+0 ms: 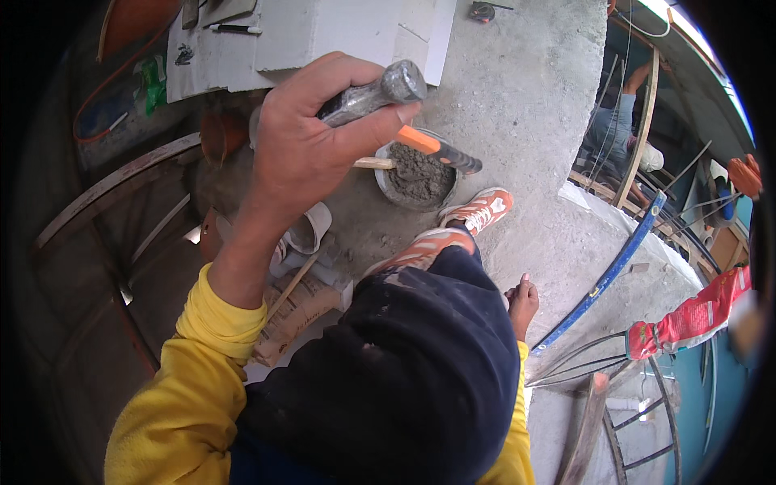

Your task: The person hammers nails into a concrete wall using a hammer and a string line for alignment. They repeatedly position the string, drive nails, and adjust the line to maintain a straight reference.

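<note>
My left hand [311,133] is raised close to the view, closed around the head end of a hammer [402,82]. The hammer's orange and black handle slants down to the right from under my thumb. Behind it stands a bucket [388,190] holding wet grey mortar [420,176], with a wooden handle [373,162] resting in it. Down beside my right leg is my right hand [524,304], its fingers curled and the thumb up. Whether anything is in those fingers is hidden.
White boards [347,36] and a tape measure [482,11] lie ahead. A blue level [606,279] leans at the right, near a red sack [687,319]. At the left are a white pail [309,229] and a paper bag [303,311]. Another person [618,121] is beyond the slab edge.
</note>
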### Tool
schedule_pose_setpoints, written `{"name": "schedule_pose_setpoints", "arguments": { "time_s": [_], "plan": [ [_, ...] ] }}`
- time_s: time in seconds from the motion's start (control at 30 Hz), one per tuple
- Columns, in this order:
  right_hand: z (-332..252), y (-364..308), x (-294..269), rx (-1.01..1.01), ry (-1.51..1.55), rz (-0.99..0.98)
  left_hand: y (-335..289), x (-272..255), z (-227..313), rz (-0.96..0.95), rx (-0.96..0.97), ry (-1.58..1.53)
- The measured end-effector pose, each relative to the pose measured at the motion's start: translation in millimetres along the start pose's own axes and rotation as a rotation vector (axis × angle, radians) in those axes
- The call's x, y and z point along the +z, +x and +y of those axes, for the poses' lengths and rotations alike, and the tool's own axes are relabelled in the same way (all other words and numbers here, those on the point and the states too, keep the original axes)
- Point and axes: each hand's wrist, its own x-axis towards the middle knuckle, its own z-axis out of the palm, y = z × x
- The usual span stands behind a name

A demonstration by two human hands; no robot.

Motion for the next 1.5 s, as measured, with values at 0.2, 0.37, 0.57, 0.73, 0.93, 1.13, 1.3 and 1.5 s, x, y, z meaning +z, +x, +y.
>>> {"name": "schedule_pose_setpoints", "arguments": {
  "time_s": [0.2, 0.37, 0.57, 0.73, 0.93, 1.13, 1.3, 1.5],
  "plan": [
    [29.1, 2.0, -0.5, -0.004, -0.008, 0.053, 0.0, 33.0, -96.6, -0.249, -0.568, -0.087],
    [57.4, -1.3, 19.1, 0.006, -0.016, 0.086, -10.6, 137.2, -239.5, -0.711, -0.500, -0.063],
    [84.9, -24.8, 35.7, -0.086, 0.001, 0.154, -31.9, 236.0, -298.2, -1.041, -0.196, 0.219],
    [92.7, -49.2, 55.6, -0.107, -0.001, 0.232, -52.9, 210.1, -300.2, -1.026, 0.064, 0.425],
    [129.8, -68.4, 73.6, -0.096, -0.039, 0.245, -98.2, 141.1, -269.7, -1.342, -0.044, 0.520],
    [150.0, -63.4, 90.7, -0.053, 0.017, 0.161, -160.5, 111.6, -278.1, -1.126, -0.075, 0.515],
    [158.0, -45.9, 70.1, -0.093, -0.144, 0.205, -180.7, 33.5, -249.6, -1.146, -0.139, 0.538],
    [199.1, -36.2, -32.0, -0.175, -0.352, 0.413, -199.8, -36.4, -244.1, -1.101, -0.179, 0.539]
  ]
}}
